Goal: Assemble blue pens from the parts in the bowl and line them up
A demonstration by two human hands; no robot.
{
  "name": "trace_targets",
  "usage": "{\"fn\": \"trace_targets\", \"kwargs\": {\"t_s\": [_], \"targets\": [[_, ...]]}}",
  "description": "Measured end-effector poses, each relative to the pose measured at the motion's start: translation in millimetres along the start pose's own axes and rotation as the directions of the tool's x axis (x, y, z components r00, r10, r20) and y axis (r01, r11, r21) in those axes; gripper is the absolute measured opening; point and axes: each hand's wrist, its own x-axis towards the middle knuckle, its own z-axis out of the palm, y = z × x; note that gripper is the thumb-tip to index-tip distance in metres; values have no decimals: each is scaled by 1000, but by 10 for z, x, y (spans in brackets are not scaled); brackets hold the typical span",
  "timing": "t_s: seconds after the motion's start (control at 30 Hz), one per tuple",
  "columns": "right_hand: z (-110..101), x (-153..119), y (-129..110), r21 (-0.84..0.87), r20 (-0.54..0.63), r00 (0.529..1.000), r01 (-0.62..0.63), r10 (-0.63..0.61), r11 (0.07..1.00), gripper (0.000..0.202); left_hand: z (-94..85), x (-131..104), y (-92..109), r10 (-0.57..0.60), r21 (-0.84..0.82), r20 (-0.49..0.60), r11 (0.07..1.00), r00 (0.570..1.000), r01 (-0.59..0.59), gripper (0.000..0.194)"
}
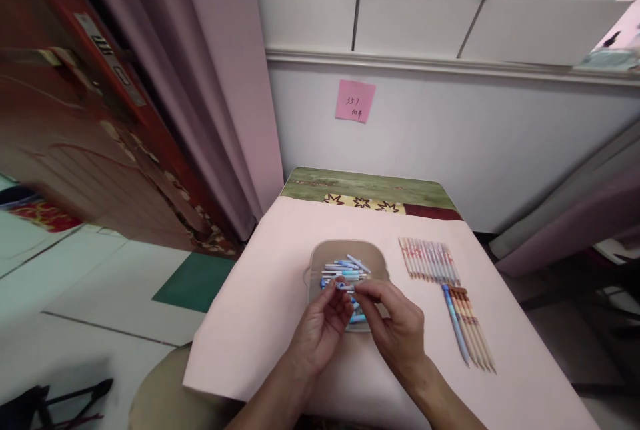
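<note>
Two bare hands are pinching a small blue-and-white plastic piece [345,288] above a beige, rounded plastic tray [345,248] of pens.
The left hand [320,327] is closing its thumb and fingertips on the piece's left end, while the right hand [397,323] is gripping the other end between thumb and forefinger; the piece is showing too small to tell its exact form. Slim blue-and-white pens [345,266] are lying in the tray below, which is resting on a pale pink table cover [265,283]. To the right, a row of pink-and-white patterned pens [429,261] is lying side by side, with tan-and-brown pens [475,333] and one slim blue pen [455,327] lying nearer the person.
</note>
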Motion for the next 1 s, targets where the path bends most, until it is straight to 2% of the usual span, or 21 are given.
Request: {"fn": "trace_targets", "kwargs": {"t_s": [0.17, 0.37, 0.43, 0.5, 0.57, 0.63, 0.73, 0.87, 0.93, 1.0], "targets": [[-43, -28, -27, 8, -121, 992, 26, -25, 1000, 16, -11, -13, 29, -25, 5, 37, 1000, 999, 25, 15], [-34, -58, -7, -9, -145, 989, 41, -42, 999, 19, 12, -61, 49, -89, 31, 118, 996, 989, 86, 17], [14, -77, 38, 26, -156, 988, -13, 17, 1000, 15, 18, -68, 51, -62, 73, 142, 996, 988, 52, 17], [75, -102, 82, 98, -155, 979, -122, 136, 988, 8, 28, -77, 49, -11, 126, 153, 992, 988, -9, 19], [133, -128, 104, 215, -128, 949, -259, 290, 942, 2, 49, -89, 41, 49, 191, 153, 978, 987, -78, 21], [179, -148, 95, 348, -71, 903, -375, 423, 859, 8, 77, -105, 28, 92, 291, 150, 948, 984, -133, 24], [213, -159, 48, 491, 26, 850, -470, 527, 733, 14, 114, -124, 6, 150, 438, 160, 875, 976, -206, 27], [200, -144, 21, 553, 97, 832, -502, 546, 666, 16, 128, -140, 0, 239, 506, 200, 805, 950, -309, 20], [170, -127, 29, 529, 109, 847, -493, 521, 691, 17, 130, -151, 12, 250, 528, 207, 786, 946, -323, 20], [128, -107, 36, 459, 109, 881, -456, 461, 763, 19, 139, -167, 33, 253, 550, 203, 770, 946, -324, 20]]}}
